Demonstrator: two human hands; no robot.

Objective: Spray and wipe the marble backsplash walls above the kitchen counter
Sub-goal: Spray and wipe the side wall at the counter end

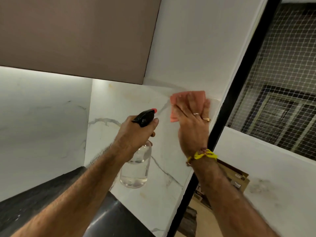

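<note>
1. The wiping step is in hand: the right hand (194, 117) presses a pink cloth (186, 100) flat against the marble backsplash (130, 100), fingers spread straight over it, near the panel's top right corner.
2. The left hand (136, 132) grips the neck of a clear spray bottle (136, 168), fingers curled round it below the black trigger head, nozzle aimed toward the cloth; whether a finger is squeezing the trigger is hard to tell.
3. The dark counter (42, 194) lies below, under a brown cabinet (77, 35).
4. Next, I judge, the cloth should sweep down and leftward across the veined panel, with fresh spray ahead of it.
</note>
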